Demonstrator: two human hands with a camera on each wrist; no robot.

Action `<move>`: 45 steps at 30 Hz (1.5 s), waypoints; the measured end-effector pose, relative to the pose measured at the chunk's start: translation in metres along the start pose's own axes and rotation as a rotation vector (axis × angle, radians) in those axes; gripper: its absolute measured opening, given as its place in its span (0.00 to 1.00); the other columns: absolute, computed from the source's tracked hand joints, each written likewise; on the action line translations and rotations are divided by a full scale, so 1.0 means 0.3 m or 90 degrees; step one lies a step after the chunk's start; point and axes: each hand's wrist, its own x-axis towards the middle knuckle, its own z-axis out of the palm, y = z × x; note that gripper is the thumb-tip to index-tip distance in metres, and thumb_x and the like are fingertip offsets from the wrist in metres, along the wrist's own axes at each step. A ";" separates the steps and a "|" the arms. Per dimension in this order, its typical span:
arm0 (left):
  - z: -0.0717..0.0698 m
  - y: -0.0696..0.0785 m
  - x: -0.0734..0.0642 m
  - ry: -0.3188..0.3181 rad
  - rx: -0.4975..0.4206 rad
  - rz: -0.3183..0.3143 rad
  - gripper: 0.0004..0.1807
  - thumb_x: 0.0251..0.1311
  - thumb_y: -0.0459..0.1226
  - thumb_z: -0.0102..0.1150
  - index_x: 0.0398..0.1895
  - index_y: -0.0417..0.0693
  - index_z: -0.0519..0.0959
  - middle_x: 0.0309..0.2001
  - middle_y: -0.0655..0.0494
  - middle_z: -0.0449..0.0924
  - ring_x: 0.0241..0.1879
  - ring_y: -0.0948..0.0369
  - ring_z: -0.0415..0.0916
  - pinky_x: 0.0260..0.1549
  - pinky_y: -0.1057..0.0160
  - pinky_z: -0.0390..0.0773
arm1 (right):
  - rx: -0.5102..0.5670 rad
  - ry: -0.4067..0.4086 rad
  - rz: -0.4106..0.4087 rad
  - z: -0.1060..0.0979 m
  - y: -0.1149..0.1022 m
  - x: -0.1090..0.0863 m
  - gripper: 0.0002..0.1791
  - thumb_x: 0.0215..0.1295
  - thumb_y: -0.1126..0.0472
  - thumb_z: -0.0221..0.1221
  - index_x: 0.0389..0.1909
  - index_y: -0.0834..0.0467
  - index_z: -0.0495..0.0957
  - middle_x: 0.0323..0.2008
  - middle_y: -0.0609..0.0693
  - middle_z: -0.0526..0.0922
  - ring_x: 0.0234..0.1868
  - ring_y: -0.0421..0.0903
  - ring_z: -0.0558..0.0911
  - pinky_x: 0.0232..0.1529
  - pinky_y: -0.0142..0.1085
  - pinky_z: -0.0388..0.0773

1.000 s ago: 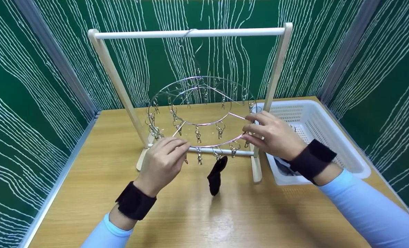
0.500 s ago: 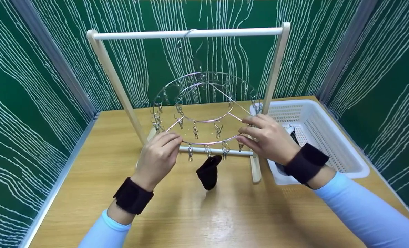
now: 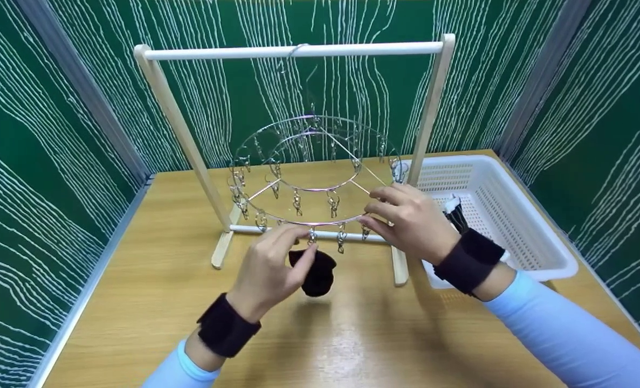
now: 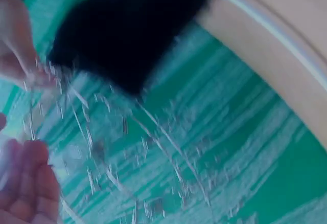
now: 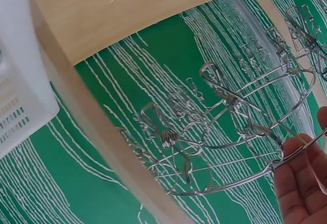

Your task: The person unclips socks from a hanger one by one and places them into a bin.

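Note:
A round metal clip hanger (image 3: 320,189) with two rings and several dangling clips hangs by its hook from a rack's white bar. From a front clip a small black sock (image 3: 318,275) hangs down; in the left wrist view the sock (image 4: 117,35) looks large and blurred. My right hand (image 3: 414,215) pinches the hanger's outer ring at the front right, and the right wrist view shows its fingers (image 5: 296,183) on the wire. Beside the front clip and the sock's top is my left hand (image 3: 271,269), thumb and forefinger apart, off the ring.
The wooden rack (image 3: 178,134) stands on a wood-grain table (image 3: 152,302). Right of it sits a white perforated basket (image 3: 541,245) with black and white cloth items (image 3: 454,213) inside. Green walls (image 3: 23,178) with white lines enclose the table.
My left hand has let go of the ring and moved right to the front clip. The hanger has turned, bringing the sock leftward. My right hand still pinches the ring, slightly further left.

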 end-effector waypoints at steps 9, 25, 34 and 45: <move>0.019 0.019 -0.015 -0.113 -0.007 -0.195 0.19 0.66 0.36 0.74 0.53 0.29 0.86 0.49 0.38 0.91 0.51 0.44 0.91 0.52 0.48 0.90 | 0.000 0.006 -0.007 0.001 -0.017 0.022 0.11 0.67 0.56 0.75 0.35 0.61 0.90 0.40 0.60 0.92 0.38 0.57 0.88 0.40 0.48 0.89; 0.033 -0.001 0.004 -0.138 -0.091 -0.270 0.08 0.64 0.38 0.77 0.33 0.43 0.89 0.32 0.52 0.93 0.35 0.57 0.91 0.40 0.52 0.90 | 0.020 0.030 0.011 0.016 -0.019 -0.004 0.11 0.64 0.57 0.77 0.37 0.62 0.90 0.42 0.61 0.92 0.41 0.58 0.89 0.44 0.50 0.90; 0.032 -0.011 0.006 -0.127 -0.097 -0.261 0.07 0.65 0.37 0.77 0.34 0.42 0.89 0.33 0.51 0.93 0.36 0.57 0.92 0.41 0.53 0.91 | 0.043 0.076 0.077 -0.010 -0.058 -0.035 0.11 0.61 0.62 0.77 0.40 0.64 0.89 0.43 0.61 0.91 0.46 0.59 0.88 0.50 0.53 0.89; 0.027 -0.017 0.006 -0.111 -0.098 -0.267 0.08 0.64 0.36 0.77 0.33 0.40 0.89 0.32 0.50 0.93 0.34 0.58 0.90 0.37 0.52 0.90 | 0.018 0.026 0.088 0.066 -0.146 -0.151 0.12 0.57 0.56 0.79 0.30 0.59 0.87 0.28 0.52 0.90 0.27 0.47 0.86 0.29 0.39 0.86</move>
